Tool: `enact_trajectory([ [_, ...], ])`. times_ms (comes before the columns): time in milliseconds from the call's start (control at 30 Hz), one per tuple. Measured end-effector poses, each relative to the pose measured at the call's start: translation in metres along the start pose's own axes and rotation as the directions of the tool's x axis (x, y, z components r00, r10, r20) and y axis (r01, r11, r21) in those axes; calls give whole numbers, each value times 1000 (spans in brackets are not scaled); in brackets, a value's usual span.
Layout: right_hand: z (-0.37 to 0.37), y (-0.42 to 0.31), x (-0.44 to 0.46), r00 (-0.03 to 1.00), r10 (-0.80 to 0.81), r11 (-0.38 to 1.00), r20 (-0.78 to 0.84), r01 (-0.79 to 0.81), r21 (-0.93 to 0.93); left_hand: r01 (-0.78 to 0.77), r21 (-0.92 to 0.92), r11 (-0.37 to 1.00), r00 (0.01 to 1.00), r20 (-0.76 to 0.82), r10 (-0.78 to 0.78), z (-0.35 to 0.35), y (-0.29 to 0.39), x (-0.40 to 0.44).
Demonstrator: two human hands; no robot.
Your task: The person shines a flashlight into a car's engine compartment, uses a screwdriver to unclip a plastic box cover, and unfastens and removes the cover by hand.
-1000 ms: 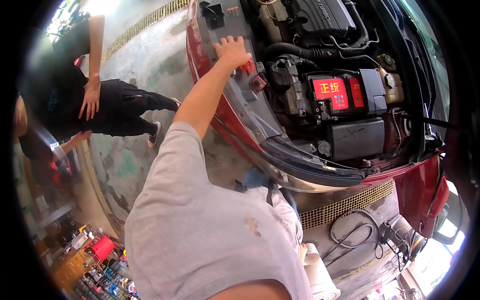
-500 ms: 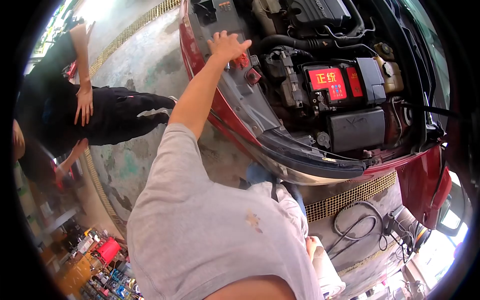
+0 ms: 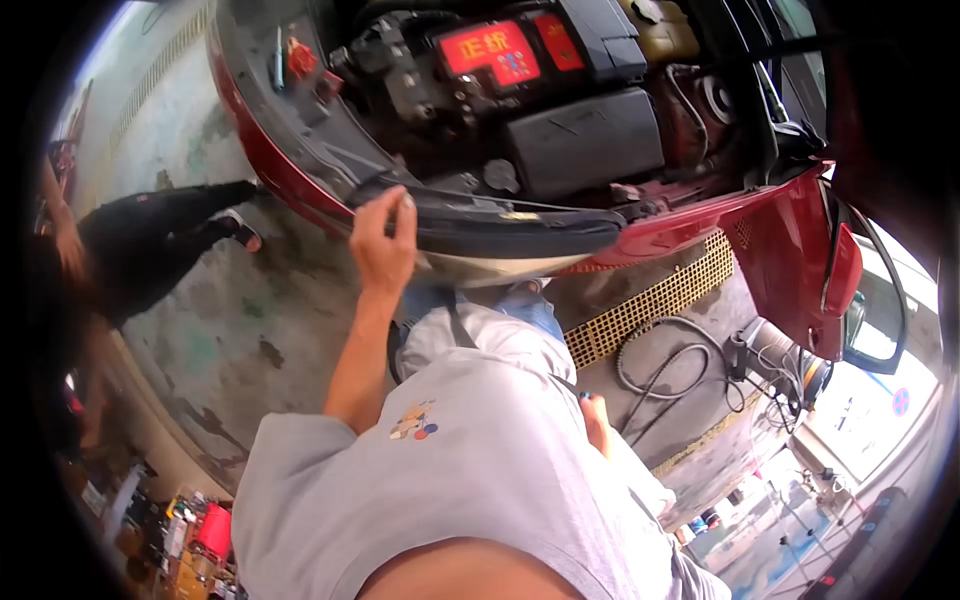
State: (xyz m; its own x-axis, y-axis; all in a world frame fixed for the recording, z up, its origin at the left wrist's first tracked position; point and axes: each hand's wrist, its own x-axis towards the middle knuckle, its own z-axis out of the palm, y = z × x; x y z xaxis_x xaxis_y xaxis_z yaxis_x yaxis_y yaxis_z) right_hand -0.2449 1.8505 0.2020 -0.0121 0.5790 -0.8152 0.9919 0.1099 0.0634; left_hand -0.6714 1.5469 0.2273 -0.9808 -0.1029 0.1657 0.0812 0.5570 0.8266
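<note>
My left hand (image 3: 382,245) is over the front edge of a dark red car, by the black trim above the headlight (image 3: 490,267). Its fingers are loosely bent, a gap shows beside the thumb, and I see nothing held. Whether it touches the trim I cannot tell. Low at my side is my right hand (image 3: 598,422), partly hidden by my shirt. Its fingers are closed, with a small dark tip showing at them. On the front panel lie an orange-red item (image 3: 300,58) and a slim tool (image 3: 279,62).
In the engine bay sit a battery with a red label (image 3: 488,52) and a black box cover (image 3: 585,140). A coiled hose (image 3: 680,350) lies on the floor near a yellow grating (image 3: 650,300). Another person in black trousers (image 3: 160,235) is at the left.
My left hand has drawn back from beside the orange-red item to the headlight edge. The view has turned, so the car sits further left. My right hand shows more.
</note>
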Motion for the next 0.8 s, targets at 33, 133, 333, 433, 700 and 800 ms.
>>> enact_trajectory([
  [33,-15,8,26,997,-54,994,-55,59,94,45,-33,998,997,58,-43,11,18,-28],
  [133,-105,-19,57,992,-108,963,-67,121,241,-15,-89,996,993,119,25,56,69,-89],
  [333,-258,-40,125,812,-492,865,-315,497,-69,-176,59,983,979,110,169,142,121,-120],
  [433,-298,-87,85,812,-501,847,-301,531,23,-297,135,945,954,74,289,168,124,-102],
  [700,-321,-158,31,775,-593,681,-220,628,378,-232,123,965,907,386,169,203,100,-51],
  [800,-310,-172,11,726,-632,708,-271,683,176,-217,81,973,862,484,152,206,111,-47],
])
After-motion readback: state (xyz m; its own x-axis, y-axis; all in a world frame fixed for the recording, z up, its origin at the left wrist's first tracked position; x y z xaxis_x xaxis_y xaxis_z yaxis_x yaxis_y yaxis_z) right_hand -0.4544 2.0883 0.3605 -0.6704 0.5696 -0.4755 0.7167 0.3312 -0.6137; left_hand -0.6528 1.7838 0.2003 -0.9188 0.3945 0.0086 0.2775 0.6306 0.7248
